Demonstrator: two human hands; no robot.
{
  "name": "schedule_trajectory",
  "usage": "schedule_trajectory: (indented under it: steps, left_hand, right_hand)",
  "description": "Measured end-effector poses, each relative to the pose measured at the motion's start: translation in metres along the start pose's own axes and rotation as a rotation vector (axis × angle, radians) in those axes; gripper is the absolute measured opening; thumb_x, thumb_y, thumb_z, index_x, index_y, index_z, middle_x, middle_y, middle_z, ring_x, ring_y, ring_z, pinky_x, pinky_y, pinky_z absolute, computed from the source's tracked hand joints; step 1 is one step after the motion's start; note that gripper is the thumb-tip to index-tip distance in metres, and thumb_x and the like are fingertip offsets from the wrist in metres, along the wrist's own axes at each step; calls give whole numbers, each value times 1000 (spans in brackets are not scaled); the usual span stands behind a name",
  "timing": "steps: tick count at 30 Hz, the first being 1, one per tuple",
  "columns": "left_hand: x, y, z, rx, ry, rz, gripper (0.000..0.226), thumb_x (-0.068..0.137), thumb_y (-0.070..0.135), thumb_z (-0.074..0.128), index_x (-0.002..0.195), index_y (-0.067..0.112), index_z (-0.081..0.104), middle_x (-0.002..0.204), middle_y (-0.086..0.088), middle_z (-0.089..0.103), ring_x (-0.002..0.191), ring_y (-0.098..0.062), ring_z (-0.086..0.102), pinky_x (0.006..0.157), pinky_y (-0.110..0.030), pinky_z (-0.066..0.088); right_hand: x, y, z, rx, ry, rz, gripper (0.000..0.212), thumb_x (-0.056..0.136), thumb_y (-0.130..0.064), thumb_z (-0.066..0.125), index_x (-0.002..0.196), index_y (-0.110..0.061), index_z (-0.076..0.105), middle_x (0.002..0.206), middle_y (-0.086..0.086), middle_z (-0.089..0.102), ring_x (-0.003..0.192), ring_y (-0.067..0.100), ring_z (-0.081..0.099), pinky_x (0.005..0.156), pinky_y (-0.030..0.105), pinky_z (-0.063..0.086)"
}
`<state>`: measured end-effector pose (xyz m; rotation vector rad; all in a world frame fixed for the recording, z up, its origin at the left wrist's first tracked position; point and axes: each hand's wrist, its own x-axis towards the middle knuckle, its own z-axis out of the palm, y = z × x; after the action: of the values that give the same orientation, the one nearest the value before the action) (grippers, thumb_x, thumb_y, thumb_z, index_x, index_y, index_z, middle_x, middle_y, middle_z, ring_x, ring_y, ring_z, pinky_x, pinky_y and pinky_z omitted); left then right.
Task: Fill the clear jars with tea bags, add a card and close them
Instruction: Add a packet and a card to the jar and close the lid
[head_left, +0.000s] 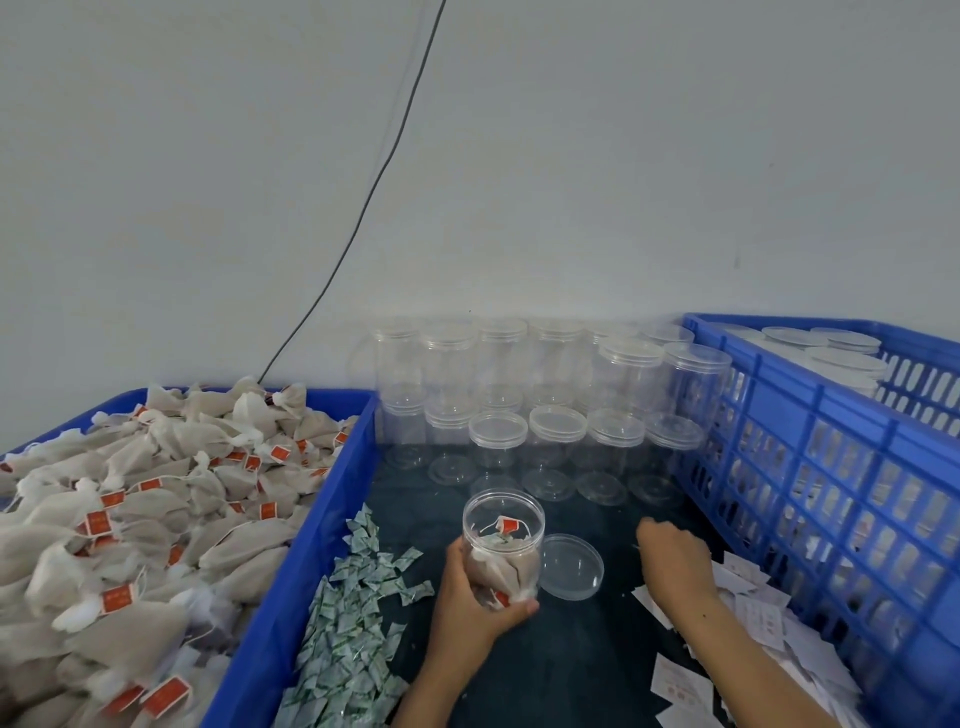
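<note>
My left hand (475, 597) grips an open clear jar (503, 540) standing on the dark table; tea bags with orange tags fill its lower part. Its clear lid (571, 567) lies flat just to the right of it. My right hand (672, 556) rests palm down on the table at the edge of a spread of white cards (753, 613); whether its fingers pinch a card is hidden. A blue bin (291, 571) on the left holds a heap of tea bags (130, 519).
Small green-and-white sachets (358, 618) lie in a strip beside the blue bin. Several lidded empty clear jars (556, 431) are stacked in two tiers against the wall. A blue slatted crate (831, 467) with more jars stands on the right. A black cable (374, 182) hangs down the wall.
</note>
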<state>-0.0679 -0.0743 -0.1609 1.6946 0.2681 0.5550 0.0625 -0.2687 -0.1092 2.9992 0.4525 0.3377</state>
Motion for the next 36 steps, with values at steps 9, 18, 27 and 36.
schedule_trajectory:
  steps: [9,18,27,36]
  left_hand:
    - [-2,1,-1,-3,19,17,80,54,13,94,119,23,48,109,2,64,92,-2,64,77,-17,52]
    - [-1,-5,1,17,39,7,83,46,28,93,116,31,48,105,3,65,90,-6,65,75,-24,55]
    - [-1,-6,0,5,32,-5,81,47,24,93,114,34,48,100,7,67,82,-1,65,67,-16,51]
    - [-6,1,-1,-13,98,73,91,47,12,94,123,31,47,116,6,61,107,-5,59,89,-23,52]
  right_hand:
    - [-13,-56,-90,960,570,-277,6,88,-13,67,93,-13,63,86,-11,61,76,2,57,63,13,47]
    - [-17,-88,-84,461,417,-719,6,87,-16,69,92,-18,67,88,-6,70,79,8,62,82,23,45]
    - [-6,-97,-98,560,-194,-607,6,91,-21,64,96,-22,67,86,-6,73,79,3,67,84,24,51]
    - [-1,-54,-49,1287,396,21,20,94,-5,55,107,-19,58,98,-8,66,94,6,63,82,23,49]
